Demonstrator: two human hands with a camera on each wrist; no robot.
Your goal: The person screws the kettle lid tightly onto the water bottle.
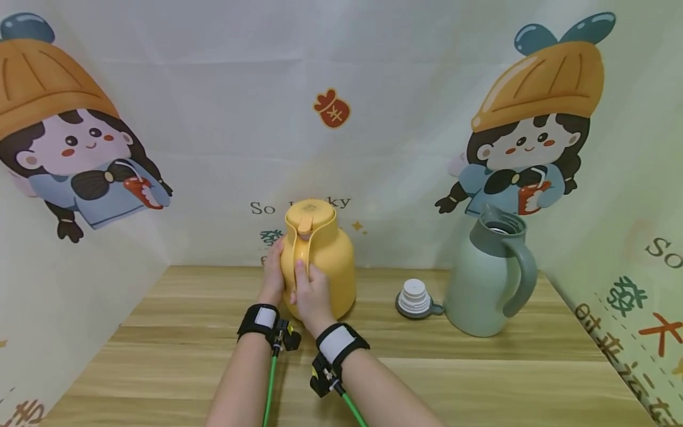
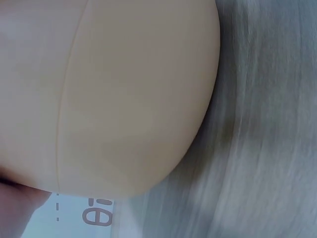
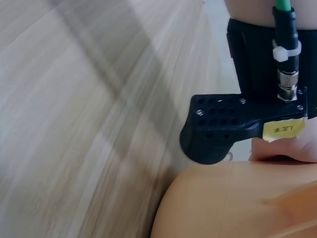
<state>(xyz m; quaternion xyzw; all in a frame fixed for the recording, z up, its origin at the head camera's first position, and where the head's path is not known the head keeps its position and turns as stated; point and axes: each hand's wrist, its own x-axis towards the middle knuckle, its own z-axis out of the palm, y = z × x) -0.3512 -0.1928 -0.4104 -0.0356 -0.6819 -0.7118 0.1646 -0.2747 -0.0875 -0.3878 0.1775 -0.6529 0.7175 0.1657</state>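
A yellow thermos jug [image 1: 336,267] with its lid [image 1: 312,209] on stands upright on the wooden table in the head view. Its handle [image 1: 302,249] faces me, and my right hand [image 1: 313,293] grips it with the thumb pointing up. Against the jug's left side my left hand [image 1: 273,276] holds the body, its fingers partly hidden behind the curve. The left wrist view is mostly filled by the yellow body [image 2: 133,99], with a bit of the hand [image 2: 20,206] at the lower left. In the right wrist view the jug's body [image 3: 213,198] shows below the left wrist's camera [image 3: 213,129].
On the right stands a pale green thermos jug [image 1: 475,290] with its top uncovered and handle turned right. Beside it a grey and white stopper [image 1: 414,298] lies upside down on the table [image 1: 176,332]. A printed cloth [image 1: 229,118] hangs behind. Green cables [image 1: 270,385] trail from both wrists.
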